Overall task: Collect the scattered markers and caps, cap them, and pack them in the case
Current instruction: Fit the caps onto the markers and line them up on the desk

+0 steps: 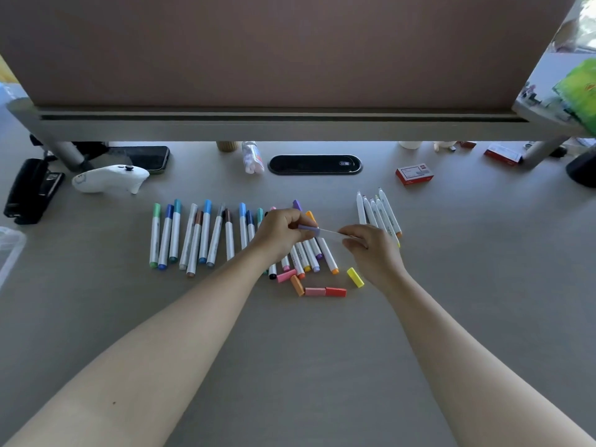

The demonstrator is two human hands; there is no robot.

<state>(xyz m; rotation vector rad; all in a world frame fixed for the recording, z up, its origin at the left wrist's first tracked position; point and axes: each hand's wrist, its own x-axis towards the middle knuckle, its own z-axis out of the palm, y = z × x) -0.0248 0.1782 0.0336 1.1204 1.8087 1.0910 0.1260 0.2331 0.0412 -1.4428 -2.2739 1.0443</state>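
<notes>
a: grey matte desk [290, 350], smooth, with a tall brown partition [274, 50] at the far side. what are the hands doing?

b: the left hand [280, 233] has its fingers curled, pinching a lilac cap [308, 230]. the right hand [371, 250] pinches the white barrel of a marker [330, 233]. the two pieces meet in the gap between the hands, just above the desk. i cannot tell whether the cap is fully seated.

a: and the other markers?

b: left of the left hand lies a row of capped markers [193, 237], slim white cylinders with green, blue and brown caps, roughly parallel. more capped ones [311, 256] lie under and just behind the left hand, in pink, orange, purple. beyond the right hand, a bunch of uncapped markers [375, 212] shows bare pale tips.

a: loose caps?

b: on the near side of the hands: a pink cap [286, 275], an orange cap [297, 285], a rose cap [315, 291] touching end to end with a red cap [335, 292], and a yellow cap [355, 277] just left of the right wrist. all short, blocky, glossy plastic.

a: the case?

b: a clear plastic edge [9, 250] shows far left of the left hand; i cannot tell if that is it.
</notes>
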